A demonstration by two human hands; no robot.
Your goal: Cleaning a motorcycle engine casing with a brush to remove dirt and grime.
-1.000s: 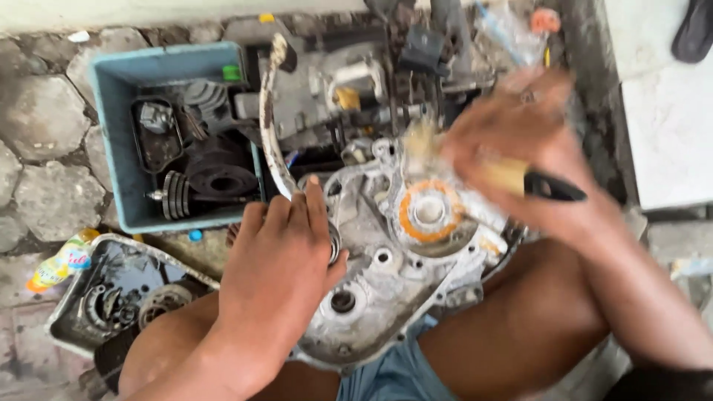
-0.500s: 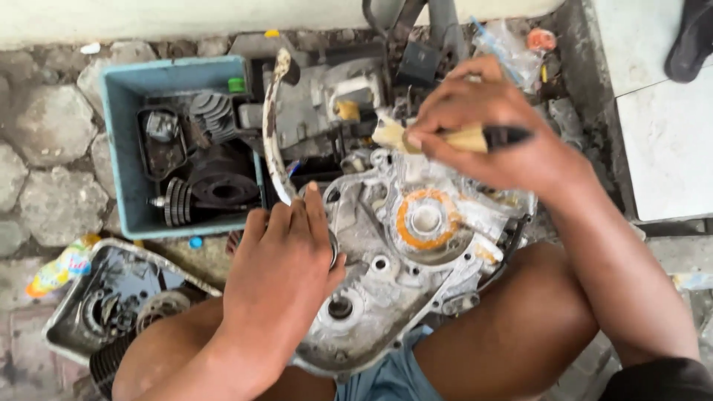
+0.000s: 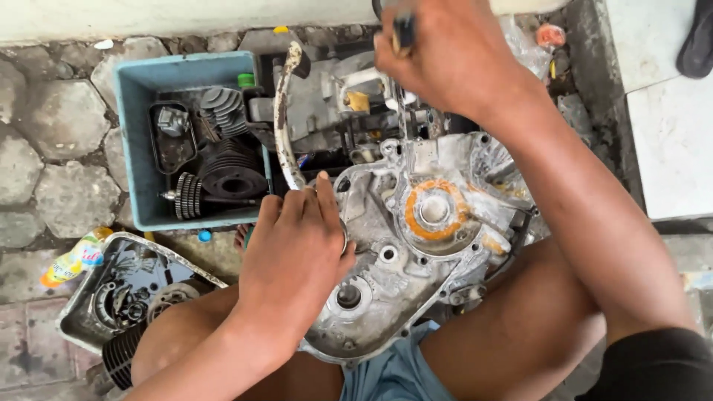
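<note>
With the left hand pressed flat, fingers closed together, steadying the aluminium crankcase half, the right hand at twelve o'clock should keep its fist tight around the dark-handled tool.

left hand flat, palm down, right hand fisted

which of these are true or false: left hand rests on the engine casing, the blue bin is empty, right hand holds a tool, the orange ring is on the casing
1. The left hand rests on the engine casing. True.
2. The blue bin is empty. False: it holds dark engine parts, including a finned cylinder.
3. The right hand holds a dark-handled tool. True.
4. The orange ring lies on the paving stones. False: it sits on the casing.
</note>
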